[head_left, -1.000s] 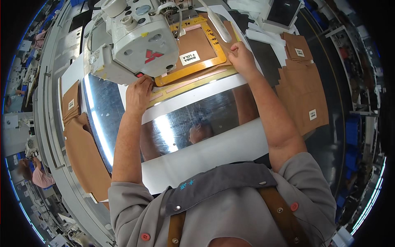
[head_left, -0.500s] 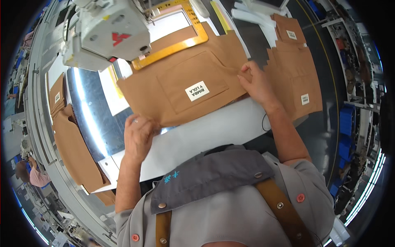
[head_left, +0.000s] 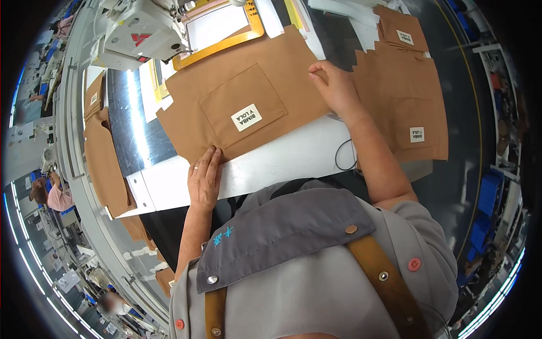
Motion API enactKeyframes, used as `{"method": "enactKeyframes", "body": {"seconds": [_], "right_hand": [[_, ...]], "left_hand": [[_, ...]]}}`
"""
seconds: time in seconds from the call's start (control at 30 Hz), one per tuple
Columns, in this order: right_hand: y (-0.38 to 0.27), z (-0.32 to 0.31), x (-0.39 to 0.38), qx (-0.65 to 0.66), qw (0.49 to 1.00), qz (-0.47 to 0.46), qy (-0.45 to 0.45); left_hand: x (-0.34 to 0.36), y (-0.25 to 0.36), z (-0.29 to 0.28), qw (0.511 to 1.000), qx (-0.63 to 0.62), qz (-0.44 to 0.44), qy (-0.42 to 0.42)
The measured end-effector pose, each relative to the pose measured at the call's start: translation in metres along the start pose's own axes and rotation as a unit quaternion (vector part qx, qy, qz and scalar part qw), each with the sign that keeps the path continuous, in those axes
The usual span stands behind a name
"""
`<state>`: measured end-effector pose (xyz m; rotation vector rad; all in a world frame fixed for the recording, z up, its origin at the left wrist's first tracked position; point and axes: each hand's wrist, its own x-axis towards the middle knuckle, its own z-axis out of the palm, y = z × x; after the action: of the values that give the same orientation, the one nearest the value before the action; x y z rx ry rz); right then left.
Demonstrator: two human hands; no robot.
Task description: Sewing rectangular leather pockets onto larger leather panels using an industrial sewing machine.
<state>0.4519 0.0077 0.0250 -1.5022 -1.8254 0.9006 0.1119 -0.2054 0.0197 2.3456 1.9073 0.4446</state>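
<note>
Head view, as it reaches my screen.

Item: brown fabric panel [head_left: 299, 85], flat between the two hands, with a stitched pocket [head_left: 265, 93] and a pale label [head_left: 247, 117]. Its far edge lies under a yellow frame [head_left: 220, 48].
Item: left hand [head_left: 206, 178], fingers extended, fingertips resting on the panel's near left edge.
Item: right hand [head_left: 336, 87], fingers curled, at the panel's right edge; I cannot tell whether it pinches the cloth.
Obstruction: white sewing machine head [head_left: 141, 34], beyond the left hand, hiding part of the table from me.
Also: layered brown panels [head_left: 401, 79], just right of the right hand; further brown pieces [head_left: 104, 158], left of the left hand; a black cable loop [head_left: 337, 155], nearer me than the right hand.
Surface: white table edge [head_left: 282, 147] on the near side of both hands; shiny metal plate [head_left: 127, 113] beyond the left.
Room: blue bins [head_left: 485, 195], far right of the right hand; a seated person in pink [head_left: 59, 195], far left of the left; strip lights [head_left: 502, 288].
</note>
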Motion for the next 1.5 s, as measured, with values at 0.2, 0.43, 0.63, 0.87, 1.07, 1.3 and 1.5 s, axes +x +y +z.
{"method": "enactKeyframes", "body": {"seconds": [0.2, 0.43, 0.63, 0.87, 1.07, 1.3, 1.5], "right_hand": [[0.01, -0.037, -0.021, 0.049, 0.99, -0.103, 0.085], [0.048, -0.201, -0.083, -0.085, 0.966, -0.065, 0.234], [0.14, -0.322, -0.158, -0.036, 0.957, 0.061, 0.282], [0.224, -0.315, -0.191, -0.301, 0.884, 0.15, 0.325], [0.161, -0.25, -0.111, -0.144, 0.935, 0.046, 0.319], [0.082, -0.133, -0.012, -0.099, 0.977, -0.174, 0.071], [0.105, -0.144, 0.065, -0.062, 0.985, -0.106, 0.121]], "left_hand": [[0.019, 0.018, 0.011, 0.999, -0.004, 0.039, 0.014], [0.102, 0.13, 0.024, 0.977, -0.131, 0.169, 0.018], [0.155, 0.226, 0.053, 0.89, -0.265, 0.363, -0.078], [0.139, 0.205, 0.057, 0.899, -0.261, 0.333, -0.113], [0.113, 0.13, 0.03, 0.973, -0.206, 0.077, -0.073], [0.057, 0.073, 0.022, 0.969, -0.209, -0.129, 0.001], [0.012, 0.057, 0.01, 0.967, -0.159, -0.198, 0.03]]}}
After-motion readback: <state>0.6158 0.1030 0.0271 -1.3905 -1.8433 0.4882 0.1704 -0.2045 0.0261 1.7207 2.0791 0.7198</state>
